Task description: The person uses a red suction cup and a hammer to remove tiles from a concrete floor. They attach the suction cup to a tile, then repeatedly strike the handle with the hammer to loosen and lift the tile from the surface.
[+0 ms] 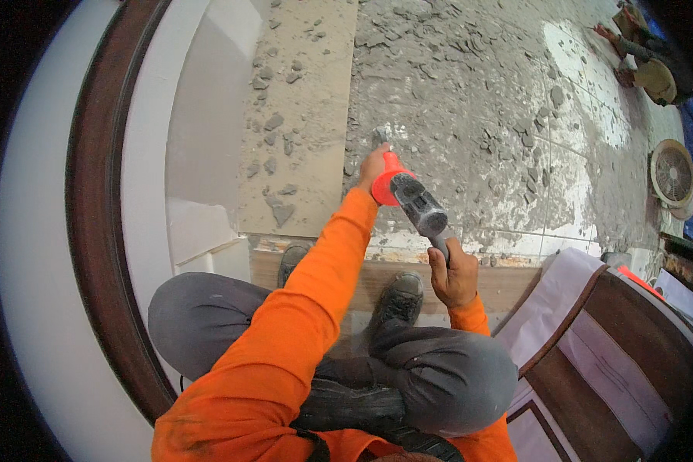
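Note:
My left hand [373, 166] is wrapped round a chisel with a round red-orange hand guard [386, 185]. Its tip [382, 135] points away from me and meets the grey, crusted floor, where a pale chipped patch shows. My right hand [455, 273] grips the handle of a hammer, whose dusty black head [420, 205] is over the guard end of the chisel. Whether head and chisel touch, I cannot tell. Grey mortar flakes [454, 38] lie around the chisel on the floor.
On the left, a beige board [308, 154] carries loose chunks beside a white wall panel [204, 138]. A wooden sill [346, 281] runs before my shoes. At right stand a round fan [672, 173] and a brown-and-white draped piece [608, 339]. Another person [654, 81] works far right.

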Demonstrator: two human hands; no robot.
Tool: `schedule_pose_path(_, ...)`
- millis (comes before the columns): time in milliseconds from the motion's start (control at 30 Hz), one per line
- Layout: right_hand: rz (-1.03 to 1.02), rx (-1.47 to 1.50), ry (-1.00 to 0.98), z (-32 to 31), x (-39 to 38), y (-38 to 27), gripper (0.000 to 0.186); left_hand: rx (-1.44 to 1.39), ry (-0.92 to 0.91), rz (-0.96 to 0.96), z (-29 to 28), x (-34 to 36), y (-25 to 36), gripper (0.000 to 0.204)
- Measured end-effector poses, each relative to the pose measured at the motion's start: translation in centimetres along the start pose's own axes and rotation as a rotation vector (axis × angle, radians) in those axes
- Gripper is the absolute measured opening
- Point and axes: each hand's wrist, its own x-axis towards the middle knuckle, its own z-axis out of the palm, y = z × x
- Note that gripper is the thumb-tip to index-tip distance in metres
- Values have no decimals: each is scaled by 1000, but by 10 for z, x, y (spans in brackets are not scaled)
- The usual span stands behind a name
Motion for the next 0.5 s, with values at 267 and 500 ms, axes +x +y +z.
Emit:
schedule_pose_path(267, -84, -90, 34, 8, 11, 3, 25, 231, -145, 145, -16, 18, 16, 30)
schedule_pose_path(500, -106, -221, -35, 3, 31, -4, 31, 563, -211, 363, -21, 24, 35, 29)
